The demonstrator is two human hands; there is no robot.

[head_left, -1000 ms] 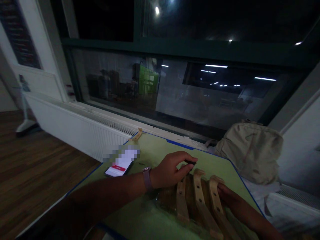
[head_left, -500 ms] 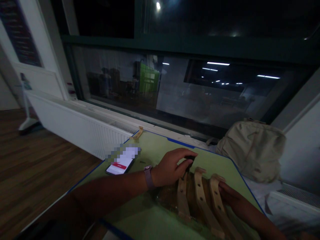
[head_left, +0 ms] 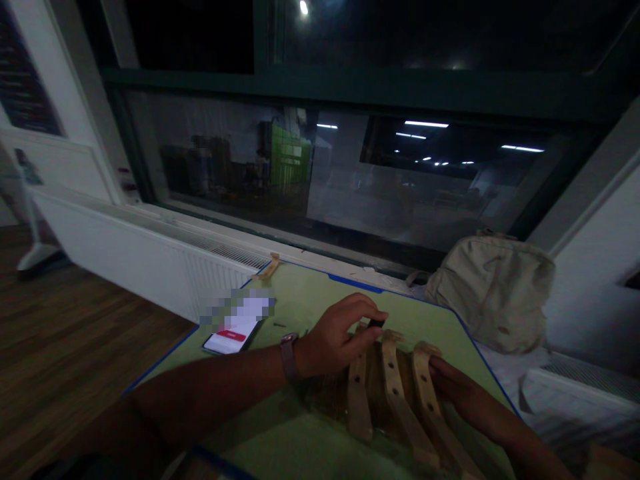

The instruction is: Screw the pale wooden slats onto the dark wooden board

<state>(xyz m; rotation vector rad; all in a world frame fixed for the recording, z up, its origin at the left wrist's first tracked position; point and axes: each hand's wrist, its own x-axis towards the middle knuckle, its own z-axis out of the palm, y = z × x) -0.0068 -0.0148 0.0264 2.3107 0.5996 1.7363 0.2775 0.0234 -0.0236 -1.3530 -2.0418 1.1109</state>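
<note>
Three pale, bent wooden strips with dark holes or bolt heads lie across a brownish, shiny piece on the green tabletop (head_left: pixel 295 280): a left strip (head_left: pixel 358 393), a middle strip (head_left: pixel 400 407) and a right strip (head_left: pixel 431 400). My left hand (head_left: pixel 335 337), with a watch on its wrist, pinches a small black tool (head_left: pixel 376 323) between thumb and fingertips over the upper end of the left strip. The tool's lower part is hidden, so its exact kind is unclear. My right hand (head_left: pixel 457 387) grips the right strip from its outer side, the fingertips partly hidden behind it.
Left of my left hand lies a phone (head_left: pixel 233 330) with a lit screen, and a small dark screw-like piece (head_left: pixel 280 325). Another wooden strip (head_left: pixel 270 267) rests at the far corner. A beige backpack (head_left: pixel 495 290) stands right; a radiator (head_left: pixel 150 260) runs under the window.
The view has shifted slightly, moving the scene left. In my left fingers the black tool has turned; its thin lower part no longer shows. My right hand stays at the right strip.
</note>
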